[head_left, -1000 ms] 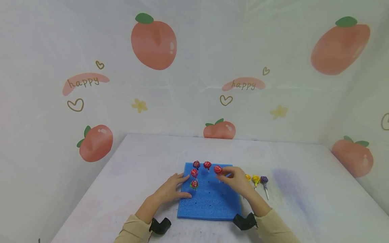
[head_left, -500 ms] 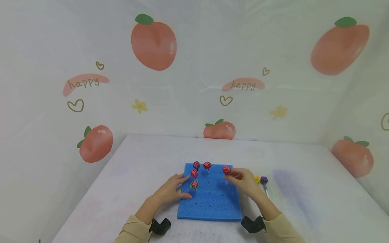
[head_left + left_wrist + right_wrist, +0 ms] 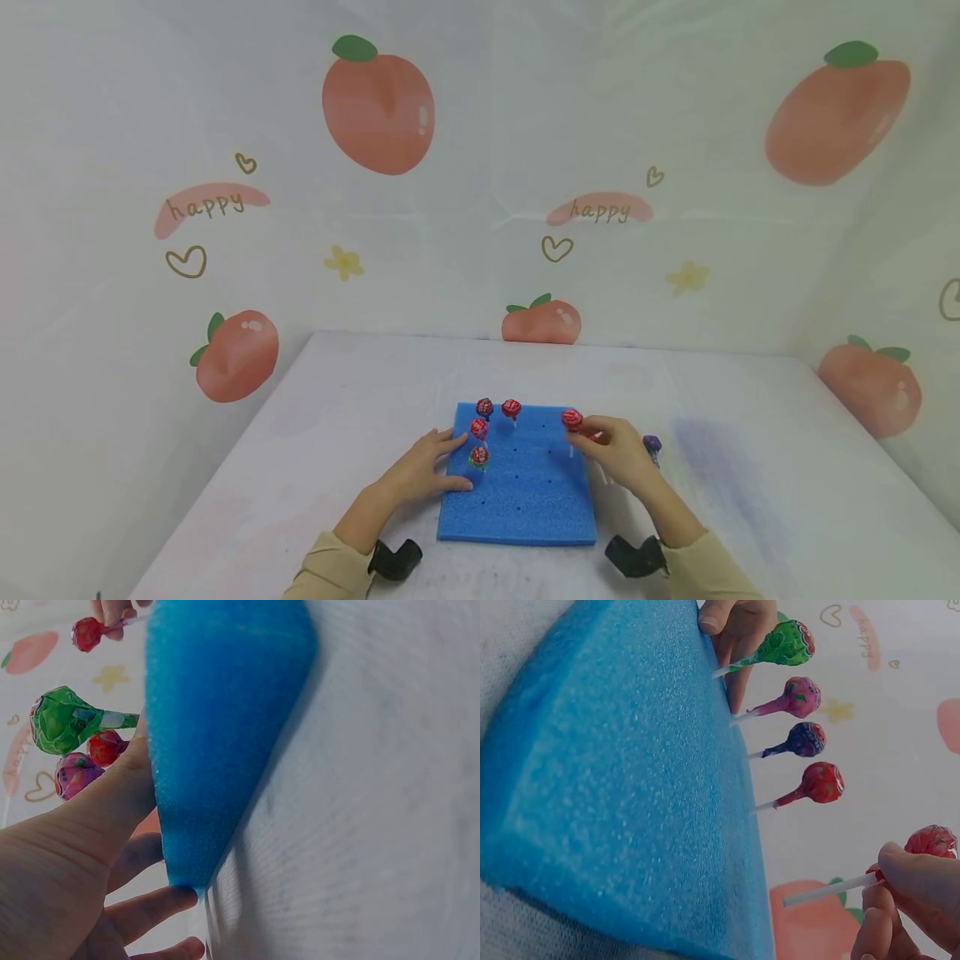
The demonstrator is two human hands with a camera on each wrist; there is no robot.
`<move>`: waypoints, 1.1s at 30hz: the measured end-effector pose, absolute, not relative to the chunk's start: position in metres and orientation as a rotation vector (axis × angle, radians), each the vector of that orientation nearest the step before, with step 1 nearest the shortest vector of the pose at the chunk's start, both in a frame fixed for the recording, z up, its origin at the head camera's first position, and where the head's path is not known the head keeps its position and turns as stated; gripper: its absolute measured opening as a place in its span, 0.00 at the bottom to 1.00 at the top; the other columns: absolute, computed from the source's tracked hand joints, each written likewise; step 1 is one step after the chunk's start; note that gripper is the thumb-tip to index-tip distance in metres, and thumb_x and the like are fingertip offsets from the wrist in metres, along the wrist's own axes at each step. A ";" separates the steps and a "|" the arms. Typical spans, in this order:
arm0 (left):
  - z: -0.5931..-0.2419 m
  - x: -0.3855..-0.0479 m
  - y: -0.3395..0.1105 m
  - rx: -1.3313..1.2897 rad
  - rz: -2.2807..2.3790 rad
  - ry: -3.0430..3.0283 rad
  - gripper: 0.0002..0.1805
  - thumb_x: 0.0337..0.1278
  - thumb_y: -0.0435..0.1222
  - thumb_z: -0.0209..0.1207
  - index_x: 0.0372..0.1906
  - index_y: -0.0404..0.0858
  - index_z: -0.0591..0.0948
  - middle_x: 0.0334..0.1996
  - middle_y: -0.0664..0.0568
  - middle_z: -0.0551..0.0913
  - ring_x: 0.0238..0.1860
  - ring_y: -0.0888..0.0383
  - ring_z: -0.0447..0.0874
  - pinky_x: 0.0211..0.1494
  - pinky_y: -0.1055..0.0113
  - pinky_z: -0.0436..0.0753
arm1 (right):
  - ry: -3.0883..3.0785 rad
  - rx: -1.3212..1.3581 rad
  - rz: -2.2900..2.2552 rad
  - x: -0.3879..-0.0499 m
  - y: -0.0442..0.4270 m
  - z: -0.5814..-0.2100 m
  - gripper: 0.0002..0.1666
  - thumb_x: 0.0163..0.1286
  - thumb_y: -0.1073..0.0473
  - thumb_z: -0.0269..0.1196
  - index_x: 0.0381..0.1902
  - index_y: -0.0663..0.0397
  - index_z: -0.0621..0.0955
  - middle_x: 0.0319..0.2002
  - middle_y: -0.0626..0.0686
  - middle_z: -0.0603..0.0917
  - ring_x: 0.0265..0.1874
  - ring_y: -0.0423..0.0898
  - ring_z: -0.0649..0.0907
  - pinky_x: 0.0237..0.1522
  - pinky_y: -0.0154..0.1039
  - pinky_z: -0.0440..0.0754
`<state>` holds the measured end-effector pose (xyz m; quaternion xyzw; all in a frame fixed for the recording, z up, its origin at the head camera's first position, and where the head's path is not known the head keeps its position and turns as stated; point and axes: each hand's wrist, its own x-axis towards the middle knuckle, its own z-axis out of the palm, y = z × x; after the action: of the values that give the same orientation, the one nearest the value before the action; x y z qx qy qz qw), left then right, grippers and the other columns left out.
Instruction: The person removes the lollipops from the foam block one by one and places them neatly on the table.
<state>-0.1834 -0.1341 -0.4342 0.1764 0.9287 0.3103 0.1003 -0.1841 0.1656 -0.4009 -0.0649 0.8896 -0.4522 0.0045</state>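
Four lollipops (image 3: 823, 782) stand in the foam block (image 3: 630, 772); apart from the block, the right hand (image 3: 922, 892) pinches a red lollipop (image 3: 932, 841); the left hand (image 3: 746, 626) touches the block's edge

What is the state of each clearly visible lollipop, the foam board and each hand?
Blue foam board: lying flat
Green lollipop: stuck in the board
Pink lollipop: same
Dark blue lollipop: same
Standing red lollipop: same
Held red lollipop: stick free of the board
Purple lollipop: lying on the table, partly hidden
Left hand: resting on the board's edge
Right hand: pinching the held lollipop
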 end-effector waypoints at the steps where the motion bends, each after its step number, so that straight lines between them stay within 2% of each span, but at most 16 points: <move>1: -0.434 -0.183 -0.134 0.522 0.920 2.744 0.41 0.46 0.51 0.66 0.67 0.39 0.67 0.68 0.37 0.63 0.71 0.34 0.51 0.69 0.38 0.58 | 2.786 -0.220 -1.426 -0.184 0.167 -0.401 0.14 0.61 0.57 0.65 0.42 0.60 0.83 0.38 0.57 0.86 0.29 0.44 0.80 0.27 0.30 0.79; 8: -0.432 -0.182 -0.134 0.519 0.928 2.739 0.42 0.47 0.51 0.66 0.67 0.39 0.67 0.69 0.38 0.62 0.71 0.34 0.51 0.69 0.38 0.57 | 2.785 -0.252 -1.443 -0.184 0.175 -0.398 0.14 0.62 0.58 0.63 0.42 0.63 0.83 0.37 0.59 0.86 0.30 0.46 0.83 0.31 0.31 0.83; 14: -0.431 -0.182 -0.134 0.524 0.922 2.741 0.42 0.47 0.51 0.66 0.67 0.39 0.67 0.69 0.37 0.62 0.71 0.34 0.52 0.69 0.38 0.57 | 2.844 -0.154 -1.359 -0.183 0.182 -0.396 0.15 0.63 0.55 0.63 0.43 0.60 0.83 0.40 0.57 0.86 0.32 0.43 0.81 0.32 0.30 0.79; 21: -0.431 -0.182 -0.134 0.520 0.920 2.744 0.42 0.47 0.51 0.66 0.67 0.39 0.67 0.69 0.37 0.62 0.71 0.34 0.52 0.69 0.38 0.57 | 2.840 -0.136 -1.359 -0.182 0.190 -0.396 0.18 0.63 0.54 0.63 0.46 0.59 0.83 0.41 0.58 0.86 0.32 0.44 0.81 0.33 0.33 0.78; 33: -0.433 -0.183 -0.134 0.529 0.911 2.749 0.41 0.47 0.51 0.66 0.67 0.40 0.67 0.68 0.37 0.63 0.71 0.34 0.53 0.68 0.38 0.59 | 2.889 -0.046 -1.287 -0.180 0.206 -0.399 0.19 0.64 0.54 0.62 0.47 0.61 0.82 0.47 0.62 0.83 0.34 0.46 0.81 0.31 0.31 0.79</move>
<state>-0.1828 -0.1339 -0.4330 0.1790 0.9292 0.3079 0.0988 -0.1798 0.2058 -0.3985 -0.0146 0.9133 -0.4070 -0.0107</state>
